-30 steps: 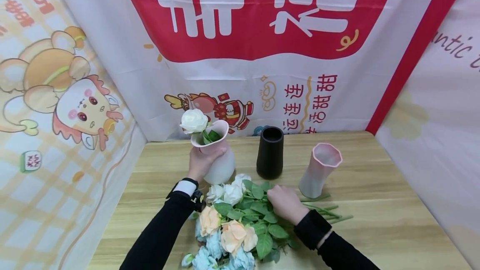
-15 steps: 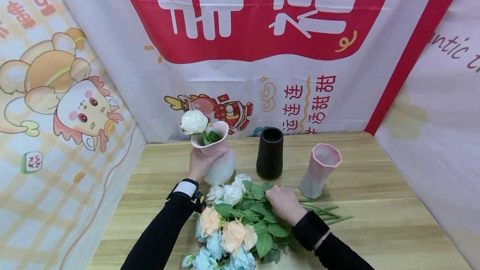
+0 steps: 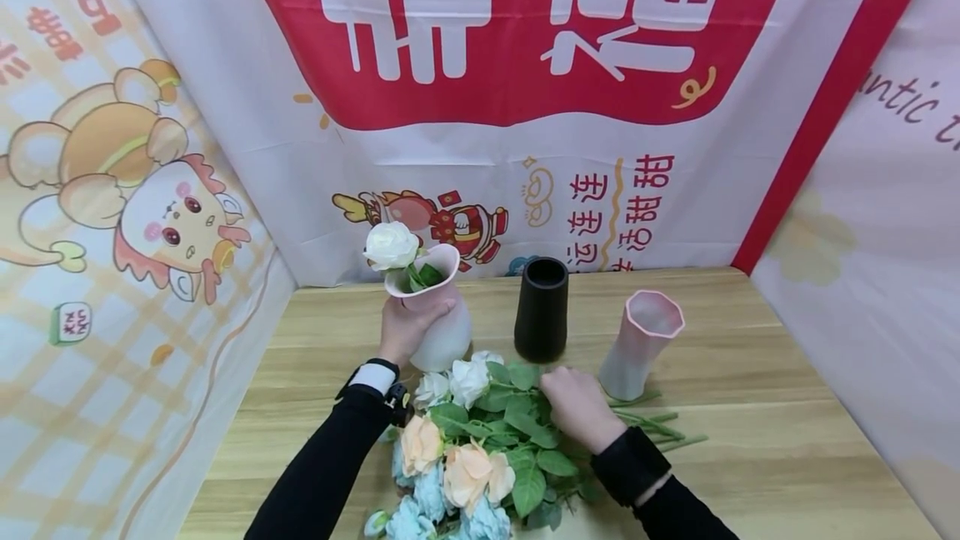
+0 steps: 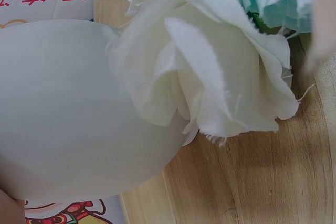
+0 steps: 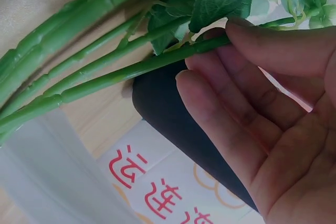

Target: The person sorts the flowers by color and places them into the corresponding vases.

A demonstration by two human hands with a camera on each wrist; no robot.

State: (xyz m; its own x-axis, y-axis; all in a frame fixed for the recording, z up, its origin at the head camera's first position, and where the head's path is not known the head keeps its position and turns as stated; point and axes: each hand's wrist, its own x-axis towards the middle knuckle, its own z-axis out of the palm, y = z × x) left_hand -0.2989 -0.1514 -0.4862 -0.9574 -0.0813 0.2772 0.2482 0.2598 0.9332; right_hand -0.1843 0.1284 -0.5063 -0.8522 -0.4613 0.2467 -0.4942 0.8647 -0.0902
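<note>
My left hand (image 3: 408, 325) grips the neck of a pink-and-white vase (image 3: 442, 332) with a flared rim. One white rose (image 3: 392, 246) stands in it, leaning left over the rim. My right hand (image 3: 581, 407) is at the leafy part of a bunch of artificial flowers lying on the table. In the right wrist view its thumb and fingers pinch a green flower stem (image 5: 142, 65). The bunch has white roses (image 3: 468, 382), peach roses (image 3: 468, 473) and pale blue flowers (image 3: 408, 515), with stems pointing right. A white rose (image 4: 210, 72) overlaps the vase's body in the left wrist view.
A black vase (image 3: 542, 311) stands at the back middle of the wooden table (image 3: 750, 357). Right of it is a slim pink-and-grey vase (image 3: 637, 348), close behind the stems (image 3: 667, 427). Printed cloth (image 3: 525, 140) hangs behind the table and at both sides.
The left hand keeps its grip on the vase. The right hand has shifted very slightly right, and the leaves and white roses by it have stirred a little.
</note>
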